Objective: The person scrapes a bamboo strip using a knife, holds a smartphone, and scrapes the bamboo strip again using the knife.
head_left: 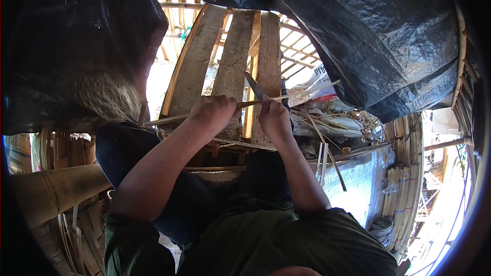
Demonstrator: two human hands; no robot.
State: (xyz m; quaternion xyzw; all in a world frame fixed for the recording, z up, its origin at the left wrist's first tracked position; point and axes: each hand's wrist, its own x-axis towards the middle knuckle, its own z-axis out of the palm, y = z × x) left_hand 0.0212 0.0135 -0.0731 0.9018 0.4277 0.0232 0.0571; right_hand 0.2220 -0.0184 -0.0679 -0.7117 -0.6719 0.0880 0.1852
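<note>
Status: looks like the shaving/splitting step, knife against strip. My read; no cut surface is clear enough to confirm.

Left hand [212,112]: fist closed around a bamboo strip [247,104], over the near part of the plank bench [232,56], left of the middle plank's centre. Right hand [274,117]: fingers wrapped on the knife [253,87], handle hidden in the fist, near the bench's near-right corner. Blade angles up and left, tip toward the far edge. Its base sits at or just beside the strip; can't tell if the edge is biting.

Strip runs crosswise: one end out past the bench's right edge, the other by the near-left corner. Reads as one piece, though both fists hide parts of it. It's held above the planks, no support visible under the span between the hands.

Around: a dark loose strip [333,159] hangs off to the right of the near-right corner; white printed sack [319,75] beyond the right edge.

Next move, I'd say: left fist anchors the strip, right keeps blade angle shallow with light, even pressure along the grain. Watch the short gap between the fists: a slip puts the edge near the left knuckles. Thin stock could also flex or split off-line.
</note>
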